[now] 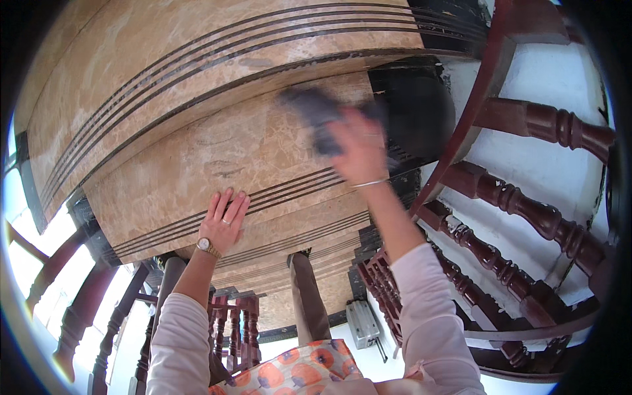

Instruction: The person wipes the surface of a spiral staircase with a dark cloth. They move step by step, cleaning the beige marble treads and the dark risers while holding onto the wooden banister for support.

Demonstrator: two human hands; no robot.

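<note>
My right hand [359,145], blurred by motion, is on a dark cloth [316,111] over the right part of a marble-patterned stair tread [197,163]. The blur hides how the fingers hold it. My left hand [226,219], with a ring and a wristwatch [204,244], rests with its fingers on the grooved front edge of the same tread. Beside the cloth, the tread's right end has a black border [410,108].
Another grooved step [276,54] rises beyond. Dark red turned balusters [523,202] and a curved rail stand at the right, with more balusters [89,306] at the left. Lower steps descend below me towards a grey case [363,323] near a white wall.
</note>
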